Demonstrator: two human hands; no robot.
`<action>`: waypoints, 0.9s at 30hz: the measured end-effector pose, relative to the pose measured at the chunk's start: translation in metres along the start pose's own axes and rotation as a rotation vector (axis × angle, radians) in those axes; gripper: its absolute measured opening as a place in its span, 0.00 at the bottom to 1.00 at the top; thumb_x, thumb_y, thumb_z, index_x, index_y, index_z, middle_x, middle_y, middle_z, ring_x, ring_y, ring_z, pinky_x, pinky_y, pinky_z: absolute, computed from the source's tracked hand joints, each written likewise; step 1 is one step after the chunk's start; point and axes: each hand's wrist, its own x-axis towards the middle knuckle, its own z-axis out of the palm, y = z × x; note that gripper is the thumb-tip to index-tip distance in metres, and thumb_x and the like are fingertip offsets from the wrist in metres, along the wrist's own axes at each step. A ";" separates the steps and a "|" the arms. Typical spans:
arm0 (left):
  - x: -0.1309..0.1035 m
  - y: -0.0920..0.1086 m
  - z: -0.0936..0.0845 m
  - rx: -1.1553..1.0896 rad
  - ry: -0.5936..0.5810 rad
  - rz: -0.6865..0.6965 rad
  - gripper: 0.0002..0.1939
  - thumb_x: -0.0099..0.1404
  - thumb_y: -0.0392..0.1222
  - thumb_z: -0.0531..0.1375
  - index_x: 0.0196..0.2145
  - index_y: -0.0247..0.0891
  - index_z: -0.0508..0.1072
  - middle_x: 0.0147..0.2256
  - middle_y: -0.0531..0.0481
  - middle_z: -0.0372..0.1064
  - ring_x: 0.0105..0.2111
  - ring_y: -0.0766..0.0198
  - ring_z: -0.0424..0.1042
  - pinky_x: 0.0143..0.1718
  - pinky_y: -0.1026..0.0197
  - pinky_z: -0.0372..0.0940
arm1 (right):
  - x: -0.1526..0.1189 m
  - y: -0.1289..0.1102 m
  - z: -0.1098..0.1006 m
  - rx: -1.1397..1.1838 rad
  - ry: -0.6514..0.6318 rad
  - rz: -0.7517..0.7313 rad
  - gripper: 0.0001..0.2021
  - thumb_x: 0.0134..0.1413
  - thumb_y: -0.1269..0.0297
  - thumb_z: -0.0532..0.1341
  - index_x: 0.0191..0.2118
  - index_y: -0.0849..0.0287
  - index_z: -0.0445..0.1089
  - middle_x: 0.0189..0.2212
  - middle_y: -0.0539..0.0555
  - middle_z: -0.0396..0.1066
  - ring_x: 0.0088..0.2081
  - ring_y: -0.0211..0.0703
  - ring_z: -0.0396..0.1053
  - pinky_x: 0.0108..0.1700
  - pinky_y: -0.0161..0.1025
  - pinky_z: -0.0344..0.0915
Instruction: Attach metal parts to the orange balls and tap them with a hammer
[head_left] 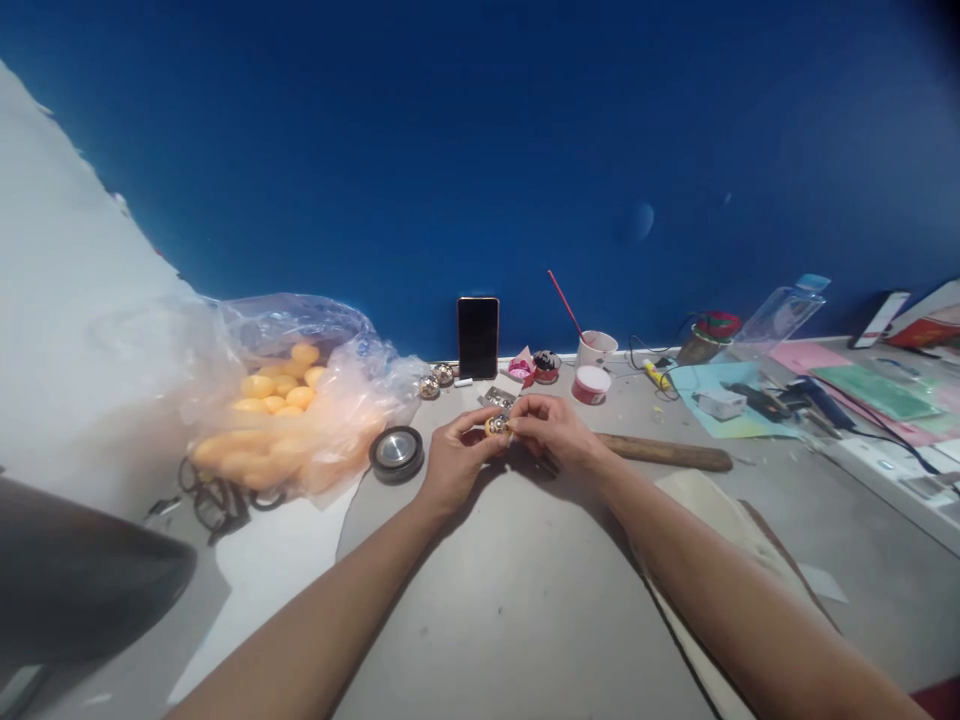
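Observation:
My left hand [459, 458] holds a small yellow ball [493, 426] between thumb and fingers. Shiny silvery bits cover part of its surface. My right hand [553, 430] is closed in a pinch against the ball's right side; anything between those fingertips is too small to make out. Just beyond the hands lies a small sheet of shiny silvery pieces [498, 397]. A wooden handle [667, 452] runs out to the right from behind my right wrist. Left of my left hand sits a round black-rimmed metal disc [396, 453].
A clear plastic bag of yellow balls [281, 400] stands at left. Along the blue wall are two shiny balls [436, 379], an upright phone [478, 338], a white cup [598, 348] with a red stick, and a pink-and-white tub [591, 385]. Papers and tools [757, 402] cover the right side.

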 end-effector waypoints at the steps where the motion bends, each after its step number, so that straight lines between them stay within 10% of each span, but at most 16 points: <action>1: 0.000 0.000 0.000 -0.002 -0.002 -0.001 0.25 0.51 0.42 0.77 0.49 0.37 0.85 0.31 0.47 0.79 0.30 0.60 0.77 0.35 0.56 0.75 | 0.000 0.000 0.001 -0.014 -0.001 0.000 0.09 0.48 0.57 0.69 0.29 0.56 0.72 0.16 0.45 0.65 0.19 0.34 0.59 0.23 0.33 0.53; 14: -0.002 0.000 0.000 -0.176 -0.062 -0.154 0.31 0.49 0.46 0.80 0.50 0.39 0.83 0.32 0.48 0.79 0.30 0.62 0.77 0.38 0.56 0.74 | 0.003 0.009 -0.003 0.034 0.013 -0.001 0.17 0.55 0.49 0.70 0.29 0.55 0.69 0.16 0.46 0.65 0.19 0.34 0.59 0.22 0.32 0.51; 27: 0.005 0.000 -0.001 -0.198 -0.044 -0.113 0.16 0.49 0.40 0.71 0.38 0.38 0.80 0.28 0.52 0.76 0.25 0.66 0.70 0.30 0.62 0.66 | 0.001 0.002 -0.002 -0.118 -0.047 -0.021 0.18 0.55 0.47 0.71 0.30 0.56 0.73 0.16 0.46 0.66 0.18 0.34 0.59 0.20 0.32 0.52</action>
